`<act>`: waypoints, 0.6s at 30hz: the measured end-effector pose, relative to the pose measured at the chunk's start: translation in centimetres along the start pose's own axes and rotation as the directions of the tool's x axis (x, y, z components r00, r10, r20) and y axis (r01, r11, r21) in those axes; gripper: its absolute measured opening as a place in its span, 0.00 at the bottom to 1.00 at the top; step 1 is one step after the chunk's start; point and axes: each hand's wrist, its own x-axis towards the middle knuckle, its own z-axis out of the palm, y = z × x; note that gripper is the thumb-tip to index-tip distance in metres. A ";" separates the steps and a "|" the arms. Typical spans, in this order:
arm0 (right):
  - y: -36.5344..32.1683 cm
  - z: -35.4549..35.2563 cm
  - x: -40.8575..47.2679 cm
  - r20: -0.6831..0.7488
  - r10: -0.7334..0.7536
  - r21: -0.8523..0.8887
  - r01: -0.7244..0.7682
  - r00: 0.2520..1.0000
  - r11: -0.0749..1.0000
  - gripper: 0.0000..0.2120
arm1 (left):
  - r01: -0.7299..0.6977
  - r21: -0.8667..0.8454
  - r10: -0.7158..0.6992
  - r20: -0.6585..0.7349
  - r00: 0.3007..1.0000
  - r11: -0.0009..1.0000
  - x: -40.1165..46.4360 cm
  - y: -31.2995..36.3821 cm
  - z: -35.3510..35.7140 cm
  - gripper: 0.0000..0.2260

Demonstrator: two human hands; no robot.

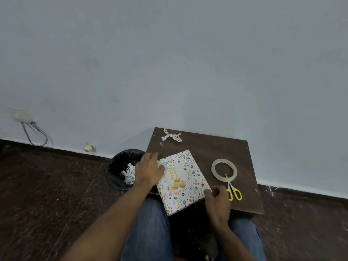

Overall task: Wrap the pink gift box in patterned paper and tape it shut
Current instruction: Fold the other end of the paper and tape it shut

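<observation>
The gift box point(183, 182), covered in white paper patterned with coloured eggs and hearts, lies tilted on the small dark wooden table point(216, 147), its near corner hanging over the front edge. No pink shows. My left hand point(148, 171) rests flat against the box's left side with straight fingers. My right hand point(216, 201) touches the box's right near edge with loosely curled fingers; whether it pinches paper is unclear. A clear tape roll point(224, 169) lies to the right of the box.
Yellow-handled scissors point(232, 191) lie just right of my right hand, below the tape. A crumpled paper scrap point(171, 136) sits at the table's far edge. A black-lined bin point(122, 168) with paper offcuts stands left of the table. My knees are under the table's front.
</observation>
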 end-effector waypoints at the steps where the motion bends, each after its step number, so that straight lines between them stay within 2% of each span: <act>1: 0.8 0.6 -0.5 0.040 0.110 0.046 -0.112 0.993 0.993 0.09 | 0.004 0.030 -0.007 0.091 0.996 1.000 0.7 -0.2 0.0 0.26; 3: 1.9 2.0 -1.2 0.150 0.256 0.129 -0.276 0.955 0.953 0.15 | 0.030 0.007 -0.031 0.212 0.977 1.000 1.0 -0.5 0.6 0.27; 4: 1.9 2.6 -1.5 0.174 0.283 0.179 -0.313 0.943 0.933 0.17 | 0.048 -0.016 -0.043 0.210 0.977 0.999 0.8 -0.7 0.9 0.25; 8: 1.7 3.9 -1.5 0.152 0.256 0.251 -0.288 0.955 0.924 0.20 | 0.180 -0.068 -0.171 0.123 0.977 0.981 -1.0 -1.7 1.6 0.21; 11: 1.8 3.4 -1.2 0.167 0.214 0.218 -0.247 0.963 0.944 0.25 | 0.218 -0.095 -0.204 0.138 0.969 0.971 -2.3 -2.1 1.9 0.20; 13: 1.5 2.7 -0.7 0.158 0.160 0.215 -0.193 0.974 0.957 0.24 | 0.199 -0.142 -0.189 0.081 0.979 0.970 -2.8 -1.7 1.8 0.21; 16: -0.1 1.0 1.0 0.124 0.019 0.277 -0.053 0.992 0.959 0.20 | 0.174 -0.251 -0.186 -0.022 0.982 0.952 -3.2 -0.1 1.7 0.21; 18: -1.9 -0.8 3.0 0.114 -0.093 0.283 0.058 0.989 0.957 0.16 | 0.162 -0.365 -0.191 -0.044 0.981 0.917 -3.0 1.3 1.8 0.19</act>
